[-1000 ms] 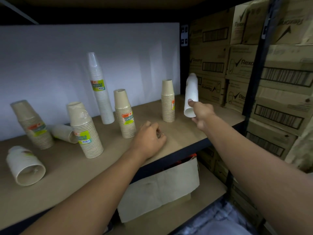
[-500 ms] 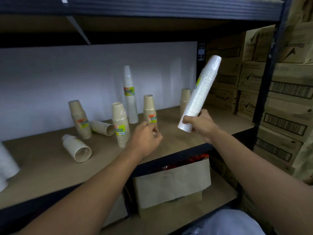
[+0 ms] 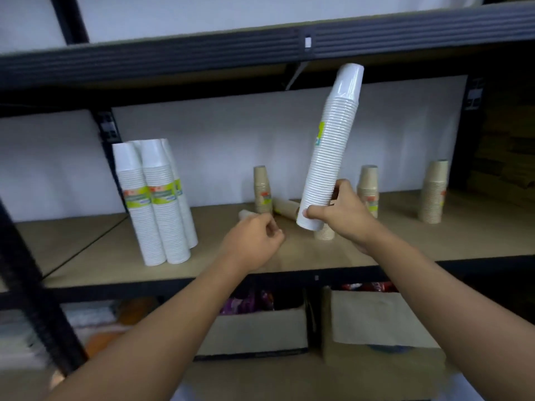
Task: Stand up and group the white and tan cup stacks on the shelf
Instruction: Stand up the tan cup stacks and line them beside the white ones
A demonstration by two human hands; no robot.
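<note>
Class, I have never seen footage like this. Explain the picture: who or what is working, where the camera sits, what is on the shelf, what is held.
No machine: a person works with bare hands, filmed by a head-worn camera looking forward and down. The right grip holds a tall white cup stack near its base, tilted above the shelf. The left grip hovers with curled fingers, apparently holding nothing. Grouped white stacks stand at the left; tan stacks stand apart further right, beside a lying tan stack.
</note>
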